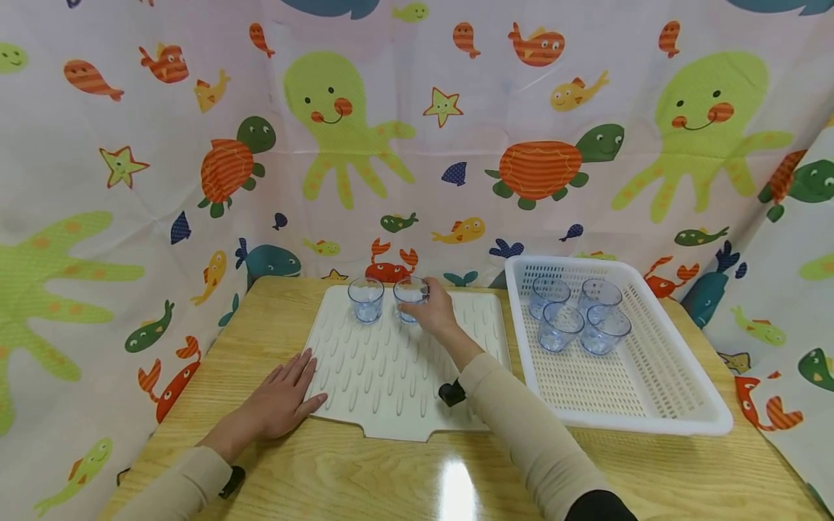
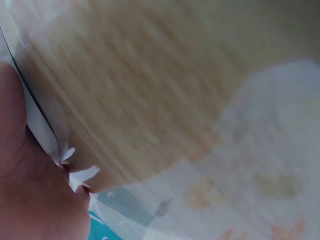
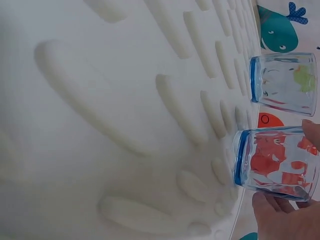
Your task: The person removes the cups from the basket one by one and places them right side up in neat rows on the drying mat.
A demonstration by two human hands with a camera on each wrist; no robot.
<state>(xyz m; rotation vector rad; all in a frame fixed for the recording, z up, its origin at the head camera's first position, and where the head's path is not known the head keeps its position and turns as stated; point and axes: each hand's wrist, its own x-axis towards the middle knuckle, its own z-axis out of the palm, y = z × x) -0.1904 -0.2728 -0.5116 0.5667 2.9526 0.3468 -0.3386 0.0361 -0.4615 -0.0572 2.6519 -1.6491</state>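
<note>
My right hand (image 1: 433, 312) grips a clear drinking glass (image 1: 407, 292) near the back of a white ridged drying mat (image 1: 391, 383). Its thumb and fingers sit on opposite sides of the glass (image 3: 275, 162), which is upright with its blue-tinted base at the mat. Just left of it, apart by a small gap, stands a similar glass (image 1: 366, 299). My left hand (image 1: 279, 398) lies flat with straight fingers, its fingertips and thumb touching the mat's left edge. Only part of that hand (image 2: 40, 200) shows in the left wrist view.
A white plastic basket (image 1: 677, 347) with slotted walls stands to the right of the mat. Several clear glasses (image 1: 562, 327) are grouped toward its back left. Under everything is a wooden table (image 1: 326, 477). A sea-animal curtain (image 1: 404, 181) hangs behind and at both sides.
</note>
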